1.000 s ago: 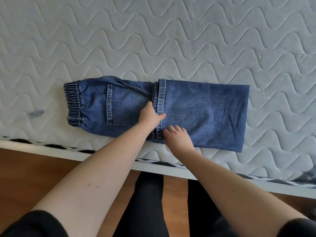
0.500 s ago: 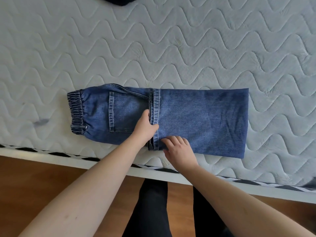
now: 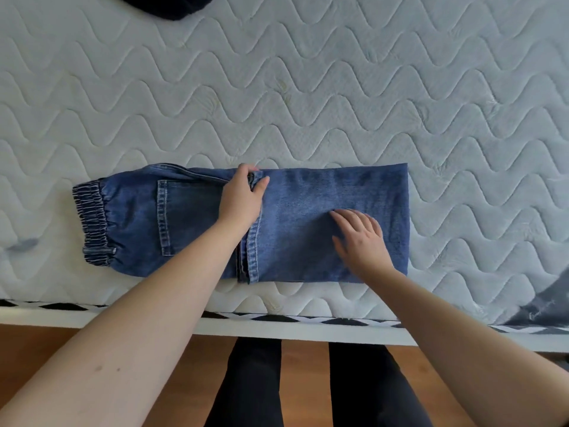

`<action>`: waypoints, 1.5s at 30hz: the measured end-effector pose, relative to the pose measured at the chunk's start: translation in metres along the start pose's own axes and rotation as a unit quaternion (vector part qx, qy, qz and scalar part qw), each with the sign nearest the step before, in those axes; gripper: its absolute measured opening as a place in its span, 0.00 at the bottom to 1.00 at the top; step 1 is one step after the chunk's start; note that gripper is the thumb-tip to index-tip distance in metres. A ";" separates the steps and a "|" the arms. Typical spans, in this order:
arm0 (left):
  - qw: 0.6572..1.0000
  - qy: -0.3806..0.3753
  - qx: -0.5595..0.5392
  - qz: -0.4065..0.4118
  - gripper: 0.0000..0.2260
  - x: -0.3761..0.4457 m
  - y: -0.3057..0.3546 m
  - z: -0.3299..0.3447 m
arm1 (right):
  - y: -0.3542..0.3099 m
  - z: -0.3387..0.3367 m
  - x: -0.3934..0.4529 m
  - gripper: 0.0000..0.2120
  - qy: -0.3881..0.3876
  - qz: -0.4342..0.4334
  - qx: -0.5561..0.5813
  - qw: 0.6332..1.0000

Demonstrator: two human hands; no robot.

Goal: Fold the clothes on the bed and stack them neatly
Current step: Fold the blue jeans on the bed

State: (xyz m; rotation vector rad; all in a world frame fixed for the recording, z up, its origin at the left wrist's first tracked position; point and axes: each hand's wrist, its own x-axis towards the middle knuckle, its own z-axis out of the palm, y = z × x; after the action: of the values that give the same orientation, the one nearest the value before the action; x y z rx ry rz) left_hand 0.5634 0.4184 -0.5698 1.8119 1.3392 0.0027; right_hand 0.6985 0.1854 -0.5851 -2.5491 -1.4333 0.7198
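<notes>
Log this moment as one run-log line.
phase: folding jeans | left hand: grips hem edge | right hand: flat on denim | mattress: dark garment at far edge

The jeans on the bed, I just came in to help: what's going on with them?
A person is folding the blue jeans on the mattress. The legs lie folded over toward the waistband. The left hand grips the hem edge at the far side; the right hand rests flat on the folded part.
</notes>
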 end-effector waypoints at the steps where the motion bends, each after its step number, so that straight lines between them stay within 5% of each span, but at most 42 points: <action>1: 1.000 0.009 0.021 -0.001 0.12 0.000 -0.001 -0.001 | 0.007 -0.002 -0.002 0.24 0.007 0.024 0.007 1.000; 5: 0.981 0.050 0.182 0.043 0.15 0.004 -0.003 -0.006 | 0.033 -0.011 -0.015 0.26 0.005 0.076 0.014 0.997; 8: 0.951 0.067 0.255 0.160 0.17 0.004 0.014 0.004 | 0.044 -0.015 -0.028 0.26 0.026 0.113 0.043 0.992; 13: 0.929 -0.079 0.247 0.262 0.19 0.005 0.060 0.056 | 0.053 -0.013 -0.063 0.39 0.023 0.158 0.103 0.982; 18: 0.908 -0.200 0.286 0.232 0.21 0.016 0.113 0.116 | 0.062 -0.001 -0.098 0.48 -0.004 0.136 0.162 0.977; 25: 0.897 -0.320 0.253 0.171 0.14 0.036 0.169 0.156 | 0.061 0.009 -0.105 0.38 0.062 0.278 0.303 0.909; 31: 0.907 -0.272 0.271 0.170 0.11 0.036 0.190 0.182 | 0.061 0.011 -0.103 0.26 0.062 0.370 0.402 0.835; 35: 0.913 -0.242 0.274 0.182 0.12 0.031 0.188 0.192 | 0.070 0.015 -0.110 0.21 0.051 0.398 0.416 0.816; 45: 0.871 -0.145 0.375 0.283 0.15 0.025 0.190 0.203 | 0.092 -0.002 -0.107 0.04 -0.071 0.443 0.255 0.857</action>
State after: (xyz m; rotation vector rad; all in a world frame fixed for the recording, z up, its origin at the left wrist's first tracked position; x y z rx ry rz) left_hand 0.8156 0.3016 -0.5906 2.6726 0.5644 -0.5191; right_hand 0.7236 0.0468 -0.5772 -2.6125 0.0680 1.2012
